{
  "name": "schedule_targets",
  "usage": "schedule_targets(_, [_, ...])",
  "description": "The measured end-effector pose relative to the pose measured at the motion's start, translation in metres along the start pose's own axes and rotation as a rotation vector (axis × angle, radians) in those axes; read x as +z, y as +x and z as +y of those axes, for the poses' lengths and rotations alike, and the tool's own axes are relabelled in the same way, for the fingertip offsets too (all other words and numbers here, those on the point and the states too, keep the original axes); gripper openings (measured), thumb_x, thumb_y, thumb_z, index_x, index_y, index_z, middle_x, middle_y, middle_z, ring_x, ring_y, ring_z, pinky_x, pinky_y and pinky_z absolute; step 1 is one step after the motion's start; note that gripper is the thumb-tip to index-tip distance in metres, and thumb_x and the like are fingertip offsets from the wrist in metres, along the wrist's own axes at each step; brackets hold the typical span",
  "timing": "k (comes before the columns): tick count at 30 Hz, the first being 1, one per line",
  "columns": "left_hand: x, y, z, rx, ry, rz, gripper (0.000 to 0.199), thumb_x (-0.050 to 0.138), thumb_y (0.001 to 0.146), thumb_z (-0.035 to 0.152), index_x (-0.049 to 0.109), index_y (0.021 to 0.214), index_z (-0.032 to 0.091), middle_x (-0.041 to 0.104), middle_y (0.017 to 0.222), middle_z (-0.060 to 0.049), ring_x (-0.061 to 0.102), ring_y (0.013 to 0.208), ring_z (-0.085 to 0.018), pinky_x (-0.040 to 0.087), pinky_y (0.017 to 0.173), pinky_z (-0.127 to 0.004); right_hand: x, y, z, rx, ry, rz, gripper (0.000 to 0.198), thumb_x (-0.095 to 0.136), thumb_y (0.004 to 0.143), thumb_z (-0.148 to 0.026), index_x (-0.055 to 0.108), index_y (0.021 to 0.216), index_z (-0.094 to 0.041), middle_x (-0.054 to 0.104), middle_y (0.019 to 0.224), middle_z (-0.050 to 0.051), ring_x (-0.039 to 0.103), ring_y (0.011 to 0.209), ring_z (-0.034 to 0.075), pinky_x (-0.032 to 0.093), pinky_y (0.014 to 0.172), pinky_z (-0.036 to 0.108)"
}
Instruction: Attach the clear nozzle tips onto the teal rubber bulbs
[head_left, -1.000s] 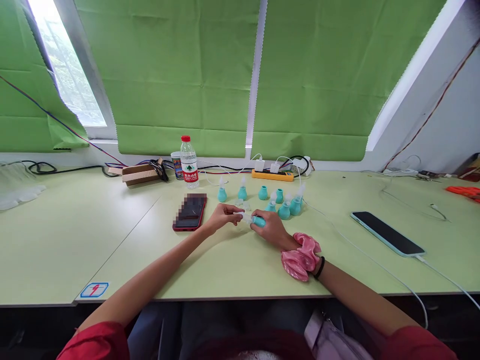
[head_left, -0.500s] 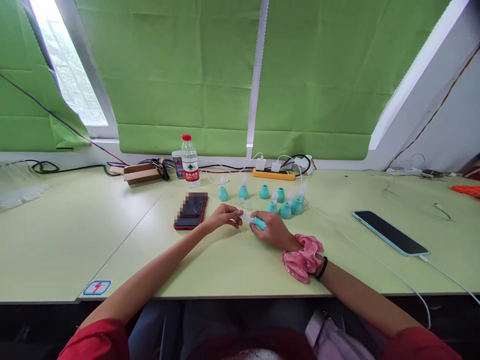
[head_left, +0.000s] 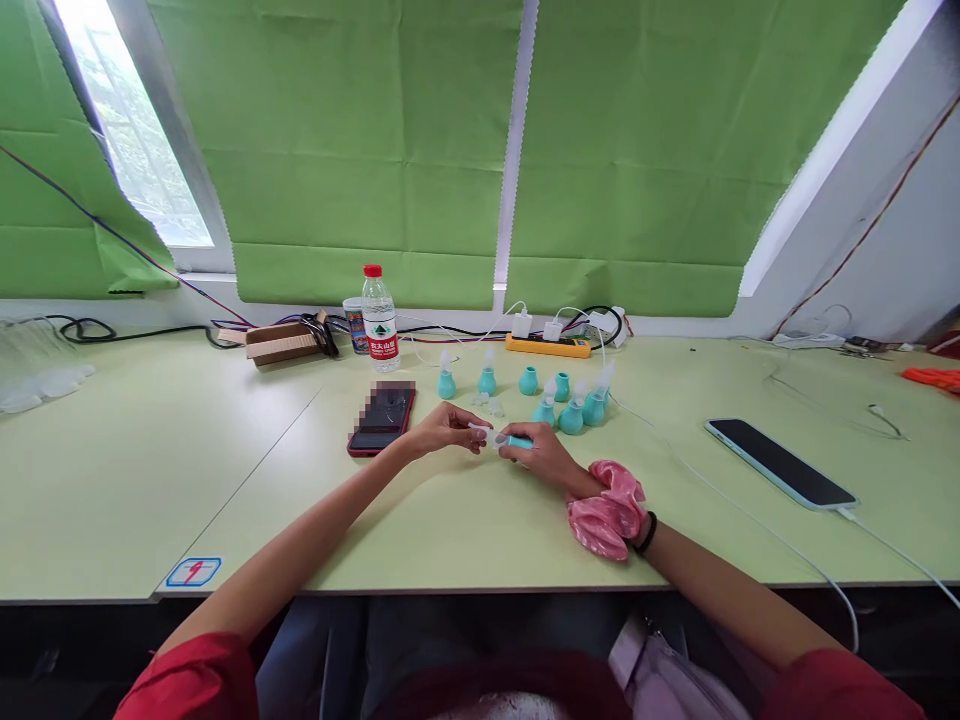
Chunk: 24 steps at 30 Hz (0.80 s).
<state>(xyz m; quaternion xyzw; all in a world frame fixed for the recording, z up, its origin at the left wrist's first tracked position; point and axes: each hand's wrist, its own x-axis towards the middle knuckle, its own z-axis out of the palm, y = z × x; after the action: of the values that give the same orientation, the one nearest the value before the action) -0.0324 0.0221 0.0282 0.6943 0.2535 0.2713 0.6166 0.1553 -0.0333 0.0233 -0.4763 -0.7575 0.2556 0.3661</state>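
My left hand pinches a translucent plastic nozzle by its narrow end, over the middle of the table. My right hand is closed around a small teal squeeze bulb, laid sideways. The nozzle's wide end meets or nearly meets the bulb; I cannot tell if they are joined. Just behind my hands lie several small clear pieces. Farther back stand two bare teal bulbs, one of them an open-topped bulb, and several bulbs topped with clear nozzles, such as the nozzled bulb.
A red-cased phone lies left of my hands, with a water bottle behind it. A yellow power strip with chargers sits at the back. To the right, a phone is plugged into a white cable. A cardboard box stands back left.
The nozzle has turned between my fingers and its wide end shows more clearly. The teal bulb in my right hand has tilted to nearly level. Both hands stay in about the same place.
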Motion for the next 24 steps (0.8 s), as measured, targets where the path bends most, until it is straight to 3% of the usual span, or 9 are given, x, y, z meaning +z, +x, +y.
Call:
schedule_targets(6, [0.004, -0.001, 0.003, -0.015, -0.107, 0.004, 0.043, 0.07, 0.057, 0.028, 0.061, 0.093, 0.007, 0.064, 0.076, -0.01, 0.059, 0.067, -0.015, 0.048, 0.073, -0.034, -0.004, 0.006, 0.001, 0.3, 0.463, -0.202, 0.022, 0.047, 0.068, -0.036, 0.052, 0.064, -0.015, 0.049, 0.046, -0.003, 0.04, 0.031, 0.008, 0.028, 0.029, 0.019])
schedule_targets(12, [0.009, -0.003, 0.008, 0.013, -0.072, 0.02, 0.042, 0.067, 0.06, 0.032, 0.061, 0.091, 0.006, 0.064, 0.074, -0.01, 0.058, 0.064, -0.014, 0.049, 0.069, -0.032, -0.007, 0.004, -0.002, 0.319, 0.549, -0.225, 0.027, 0.047, 0.07, -0.042, 0.049, 0.064, -0.016, 0.05, 0.043, -0.003, 0.041, 0.029, 0.008, 0.028, 0.026, 0.019])
schedule_targets(18, [0.008, -0.003, 0.01, 0.039, -0.005, 0.033, 0.04, 0.066, 0.06, 0.032, 0.062, 0.088, 0.005, 0.062, 0.065, -0.007, 0.057, 0.058, -0.012, 0.05, 0.063, -0.03, -0.004, -0.001, -0.009, 0.127, 0.285, -0.079, 0.027, 0.051, 0.067, -0.042, 0.053, 0.062, -0.015, 0.046, 0.045, -0.004, 0.037, 0.029, 0.005, 0.027, 0.029, 0.018])
schedule_targets(24, [0.01, -0.004, 0.01, 0.04, 0.002, 0.017, 0.037, 0.065, 0.062, 0.031, 0.062, 0.089, 0.006, 0.063, 0.064, -0.006, 0.057, 0.057, -0.012, 0.05, 0.062, -0.029, -0.002, -0.005, -0.008, -0.111, -0.028, 0.095, 0.025, 0.053, 0.069, -0.038, 0.062, 0.066, -0.014, 0.059, 0.059, 0.002, 0.051, 0.053, 0.011, 0.039, 0.051, 0.022])
